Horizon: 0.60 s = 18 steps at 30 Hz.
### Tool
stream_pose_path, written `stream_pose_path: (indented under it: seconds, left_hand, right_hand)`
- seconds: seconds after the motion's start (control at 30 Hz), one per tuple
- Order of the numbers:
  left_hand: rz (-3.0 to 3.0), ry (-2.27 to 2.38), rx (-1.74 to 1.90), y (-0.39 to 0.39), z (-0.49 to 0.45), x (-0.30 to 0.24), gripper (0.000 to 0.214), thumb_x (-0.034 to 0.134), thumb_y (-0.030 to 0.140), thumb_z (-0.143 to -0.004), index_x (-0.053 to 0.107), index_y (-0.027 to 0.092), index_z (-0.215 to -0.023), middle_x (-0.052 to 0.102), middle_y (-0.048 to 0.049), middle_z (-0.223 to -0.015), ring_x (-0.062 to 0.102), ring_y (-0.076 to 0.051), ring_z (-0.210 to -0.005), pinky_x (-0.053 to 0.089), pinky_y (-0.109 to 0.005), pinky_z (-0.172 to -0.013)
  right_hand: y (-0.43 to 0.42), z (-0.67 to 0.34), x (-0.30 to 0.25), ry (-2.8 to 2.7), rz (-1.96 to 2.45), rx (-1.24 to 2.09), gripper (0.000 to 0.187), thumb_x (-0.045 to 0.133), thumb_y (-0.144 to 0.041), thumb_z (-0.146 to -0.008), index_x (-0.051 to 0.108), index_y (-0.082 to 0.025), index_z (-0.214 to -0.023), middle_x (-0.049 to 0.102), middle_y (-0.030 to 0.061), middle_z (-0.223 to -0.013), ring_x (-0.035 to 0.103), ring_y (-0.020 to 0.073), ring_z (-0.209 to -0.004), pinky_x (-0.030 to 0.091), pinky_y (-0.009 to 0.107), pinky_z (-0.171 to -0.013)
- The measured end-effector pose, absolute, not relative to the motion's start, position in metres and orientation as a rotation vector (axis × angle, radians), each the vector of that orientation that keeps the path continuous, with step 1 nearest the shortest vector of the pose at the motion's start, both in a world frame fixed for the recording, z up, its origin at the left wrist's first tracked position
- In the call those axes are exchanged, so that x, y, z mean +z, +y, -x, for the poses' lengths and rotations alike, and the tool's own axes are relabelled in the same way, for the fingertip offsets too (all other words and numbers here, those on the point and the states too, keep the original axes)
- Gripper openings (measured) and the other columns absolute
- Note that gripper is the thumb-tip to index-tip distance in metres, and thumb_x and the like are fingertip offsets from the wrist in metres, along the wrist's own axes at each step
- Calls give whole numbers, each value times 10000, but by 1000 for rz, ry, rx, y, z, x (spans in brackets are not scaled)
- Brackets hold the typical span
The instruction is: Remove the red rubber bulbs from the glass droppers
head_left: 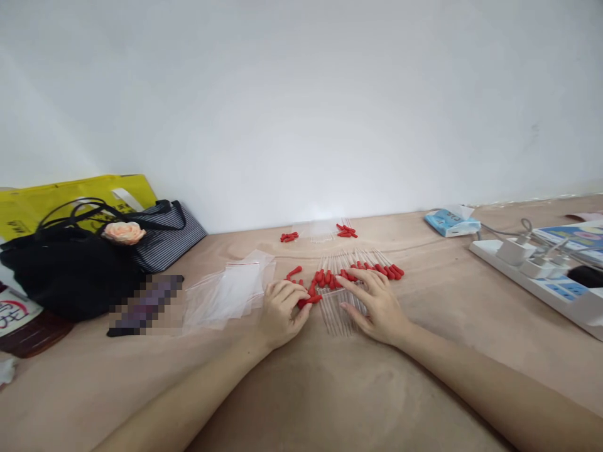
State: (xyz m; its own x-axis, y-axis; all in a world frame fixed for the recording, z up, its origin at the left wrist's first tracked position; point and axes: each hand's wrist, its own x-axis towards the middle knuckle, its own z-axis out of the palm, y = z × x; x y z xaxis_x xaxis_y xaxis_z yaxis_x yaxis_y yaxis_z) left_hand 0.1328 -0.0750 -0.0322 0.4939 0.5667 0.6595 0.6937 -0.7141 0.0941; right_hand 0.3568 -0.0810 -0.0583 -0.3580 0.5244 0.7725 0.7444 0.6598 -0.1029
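My left hand [284, 314] is closed, with a red rubber dropper bulb [311, 301] between thumb and fingers. More loose red bulbs lie just beyond its fingertips. My right hand [380, 311] is open, its fingers apart over the clear thin tubes [335, 317] and close to the red bulbs; whether it touches them I cannot tell. Behind the hands lies a fanned row of droppers [396, 271], clear stems pointing to the wall and red bulbs toward me. The fingers of my right hand partly hide the bulbs and tubes.
Clear zip bags [235, 289] lie spread out at left, beside a black bag [70, 270] and a dark bottle [32, 329]. By the wall are small red-bulb piles [347, 231]. A tissue pack [450, 223] and a power strip [532, 267] with plugs stand at right.
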Motion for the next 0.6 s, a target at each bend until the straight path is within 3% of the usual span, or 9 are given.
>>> stream_pose_path:
  seconds: [0.2, 0.4, 0.6]
  left_hand:
    - [2562, -953, -1047, -75, -142, -40, 68, 536, 175, -740, 585, 208, -775, 653, 4, -808, 540, -154, -764, 358, -343, -775]
    - [2592, -912, -1060, -76, -145, -40, 71, 521, 171, -758, 577, 200, -790, 654, -2, -805, 557, -147, -771, 388, -343, -794]
    - [2665, -866, -904, -76, -149, -43, 203, 503, 272, -808, 579, 186, -975, 615, -50, -1078, 489, -206, -1090, 338, -414, -950]
  right_hand:
    - [-82, -350, -56, -2070, 962, -310, 179, 517, -321, -807, 625, -303, -949, 626, -9, -997, 505, 181, -986, 168, 463, -978]
    - [-80, -350, -60, -2081, 921, -287, 130, 533, -321, -802, 647, -298, -858, 655, -37, -902, 526, 159, -939, 150, 437, -991]
    - [-82, -349, -61, -2075, 901, -317, 139, 518, -273, -812, 645, -275, -868, 662, -28, -903, 529, 156, -947, 161, 434, -1003]
